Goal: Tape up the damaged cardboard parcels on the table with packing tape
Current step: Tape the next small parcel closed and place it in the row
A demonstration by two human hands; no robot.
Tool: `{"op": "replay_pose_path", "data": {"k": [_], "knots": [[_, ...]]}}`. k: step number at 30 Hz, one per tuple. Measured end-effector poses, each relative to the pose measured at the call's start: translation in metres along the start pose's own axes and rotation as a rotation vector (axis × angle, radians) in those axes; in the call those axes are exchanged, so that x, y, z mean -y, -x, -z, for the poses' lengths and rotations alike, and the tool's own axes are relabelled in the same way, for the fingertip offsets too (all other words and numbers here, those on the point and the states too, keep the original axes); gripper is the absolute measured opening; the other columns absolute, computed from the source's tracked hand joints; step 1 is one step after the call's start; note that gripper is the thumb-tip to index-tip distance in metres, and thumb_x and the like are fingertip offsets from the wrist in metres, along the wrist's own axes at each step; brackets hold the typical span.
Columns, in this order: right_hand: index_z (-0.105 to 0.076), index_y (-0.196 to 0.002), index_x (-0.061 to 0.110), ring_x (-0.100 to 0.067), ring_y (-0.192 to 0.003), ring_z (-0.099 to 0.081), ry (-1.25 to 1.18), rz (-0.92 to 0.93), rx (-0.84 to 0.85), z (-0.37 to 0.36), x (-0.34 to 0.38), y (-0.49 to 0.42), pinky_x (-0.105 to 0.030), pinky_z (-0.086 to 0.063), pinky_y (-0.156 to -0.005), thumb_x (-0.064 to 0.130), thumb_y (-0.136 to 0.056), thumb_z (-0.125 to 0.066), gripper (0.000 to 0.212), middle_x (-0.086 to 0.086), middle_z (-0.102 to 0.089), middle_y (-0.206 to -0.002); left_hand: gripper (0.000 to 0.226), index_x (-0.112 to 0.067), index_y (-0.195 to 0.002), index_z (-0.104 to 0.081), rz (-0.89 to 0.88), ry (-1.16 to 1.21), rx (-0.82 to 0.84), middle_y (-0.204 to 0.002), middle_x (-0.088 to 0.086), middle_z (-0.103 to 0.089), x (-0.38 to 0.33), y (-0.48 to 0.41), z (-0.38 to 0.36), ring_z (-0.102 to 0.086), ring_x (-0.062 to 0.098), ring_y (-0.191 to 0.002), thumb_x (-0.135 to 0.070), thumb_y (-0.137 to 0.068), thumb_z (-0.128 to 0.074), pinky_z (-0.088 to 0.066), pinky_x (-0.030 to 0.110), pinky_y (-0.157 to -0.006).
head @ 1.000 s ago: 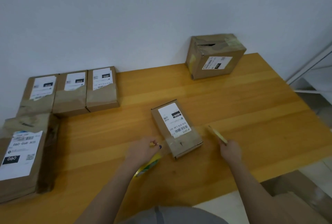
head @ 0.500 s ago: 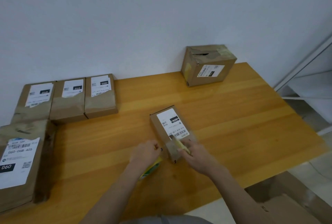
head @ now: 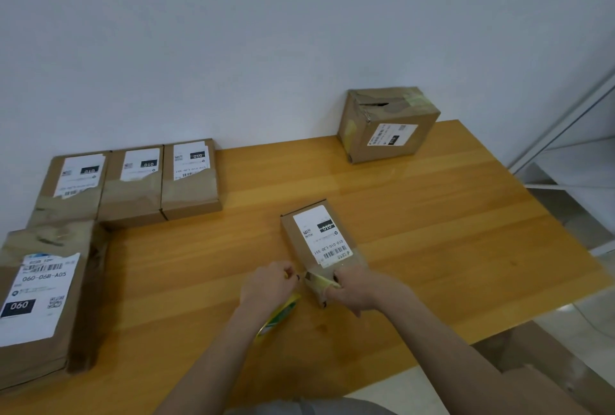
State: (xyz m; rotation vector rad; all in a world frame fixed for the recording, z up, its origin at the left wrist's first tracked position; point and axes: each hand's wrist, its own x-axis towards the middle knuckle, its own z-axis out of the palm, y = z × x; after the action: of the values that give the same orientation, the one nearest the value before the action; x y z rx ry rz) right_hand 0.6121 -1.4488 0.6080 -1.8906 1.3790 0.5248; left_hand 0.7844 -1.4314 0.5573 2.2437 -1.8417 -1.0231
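A small cardboard parcel (head: 319, 241) with a white label lies in the middle of the wooden table (head: 432, 231). Clear tape lies across its near end. My left hand (head: 269, 286) sits just left of that end and grips a yellow-green tape roll (head: 279, 314), mostly hidden under the hand and wrist. My right hand (head: 361, 288) is at the parcel's near end. It holds a thin yellow cutter (head: 324, 281) against the near left corner, where the tape strip runs toward the roll.
Three small labelled parcels (head: 133, 181) stand in a row at the back left. A large parcel (head: 40, 298) lies at the left edge. A cube box with a torn top (head: 387, 125) stands at the back right. A white shelf (head: 572, 155) is to the right, and a cardboard box (head: 532, 358) sits on the floor.
My right hand has moved left with the yellow cutter, from the table right of the parcel to its near left corner. My left hand has stayed beside the parcel with the roll.
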Motion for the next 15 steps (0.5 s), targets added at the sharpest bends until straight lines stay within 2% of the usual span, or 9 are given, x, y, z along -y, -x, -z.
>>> {"op": "replay_pose_path", "data": {"k": [2, 4, 6, 7, 9, 11, 13, 15], "knots": [[-0.060, -0.086, 0.004, -0.013, -0.057, -0.050, 0.068, -0.015, 0.015, 0.004, 0.006, 0.000, -0.024, -0.039, -0.052, 0.039, -0.098, -0.041, 0.042, -0.003, -0.058, -0.064, 0.020, -0.026, -0.102, -0.062, -0.008, -0.011, -0.002, -0.081, -0.001, -0.058, -0.001, -0.001, 0.000, -0.058, 0.019, -0.075, -0.038, -0.096, -0.047, -0.046, 0.027, -0.060], [-0.056, -0.070, 0.007, -0.012, -0.056, -0.048, 0.192, -0.033, 0.044, 0.006, 0.013, 0.000, -0.024, -0.041, -0.056, 0.036, -0.099, -0.039, 0.045, -0.002, -0.058, -0.063, 0.021, -0.026, -0.102, -0.062, -0.019, -0.029, 0.004, -0.082, -0.001, -0.057, -0.002, -0.001, 0.000, -0.057, 0.019, -0.075, -0.038, -0.096, -0.047, -0.045, 0.027, -0.060], [-0.051, -0.063, 0.008, -0.016, -0.063, -0.056, 0.322, -0.049, 0.097, 0.003, 0.021, 0.000, -0.029, -0.050, -0.073, 0.029, -0.099, -0.039, 0.044, -0.007, -0.067, -0.076, 0.019, -0.026, -0.100, -0.062, -0.012, -0.015, 0.001, -0.087, 0.001, -0.061, -0.002, 0.001, 0.000, -0.058, 0.020, -0.078, -0.038, -0.096, -0.048, -0.045, 0.027, -0.062], [-0.051, -0.064, 0.007, -0.020, -0.073, -0.063, 0.372, -0.049, 0.118, 0.001, 0.025, 0.000, -0.033, -0.053, -0.083, 0.026, -0.099, -0.038, 0.042, -0.010, -0.071, -0.085, 0.019, -0.026, -0.098, -0.062, -0.013, -0.005, -0.004, -0.090, 0.002, -0.063, -0.001, 0.001, 0.001, -0.058, 0.020, -0.080, -0.039, -0.095, -0.048, -0.045, 0.027, -0.063], [-0.056, -0.067, 0.006, -0.021, -0.091, -0.067, 0.426, -0.050, 0.127, 0.001, 0.027, 0.000, -0.038, -0.051, -0.093, 0.029, -0.099, -0.039, 0.043, -0.011, -0.073, -0.093, 0.019, -0.026, -0.100, -0.061, -0.021, -0.004, -0.008, -0.087, 0.002, -0.062, -0.001, 0.002, 0.001, -0.058, 0.020, -0.078, -0.039, -0.096, -0.048, -0.045, 0.029, -0.063], [-0.067, -0.074, 0.009, -0.015, -0.094, -0.063, 0.400, -0.080, 0.133, 0.009, 0.021, -0.002, -0.033, -0.048, -0.093, 0.039, -0.096, -0.043, 0.044, -0.004, -0.075, -0.090, 0.020, -0.025, -0.102, -0.061, -0.017, 0.001, -0.005, -0.082, 0.000, -0.058, 0.000, 0.004, 0.003, -0.057, 0.020, -0.076, -0.039, -0.096, -0.048, -0.047, 0.029, -0.064], [-0.073, -0.092, 0.015, -0.011, -0.099, -0.059, 0.324, -0.117, 0.139, 0.022, 0.007, 0.000, -0.032, -0.045, -0.093, 0.050, -0.089, -0.049, 0.043, 0.002, -0.074, -0.089, 0.021, -0.025, -0.103, -0.062, -0.013, 0.006, 0.003, -0.079, -0.001, -0.056, 0.001, 0.003, 0.003, -0.056, 0.020, -0.075, -0.039, -0.096, -0.047, -0.047, 0.030, -0.065], [-0.078, -0.090, 0.019, -0.009, -0.095, -0.057, 0.237, -0.128, 0.129, 0.039, -0.010, 0.010, -0.031, -0.043, -0.094, 0.058, -0.085, -0.051, 0.047, 0.009, -0.066, -0.083, 0.021, -0.024, -0.102, -0.062, -0.017, -0.001, 0.011, -0.076, -0.003, -0.054, 0.001, 0.002, 0.002, -0.055, 0.019, -0.073, -0.038, -0.096, -0.047, -0.045, 0.029, -0.063]]}}
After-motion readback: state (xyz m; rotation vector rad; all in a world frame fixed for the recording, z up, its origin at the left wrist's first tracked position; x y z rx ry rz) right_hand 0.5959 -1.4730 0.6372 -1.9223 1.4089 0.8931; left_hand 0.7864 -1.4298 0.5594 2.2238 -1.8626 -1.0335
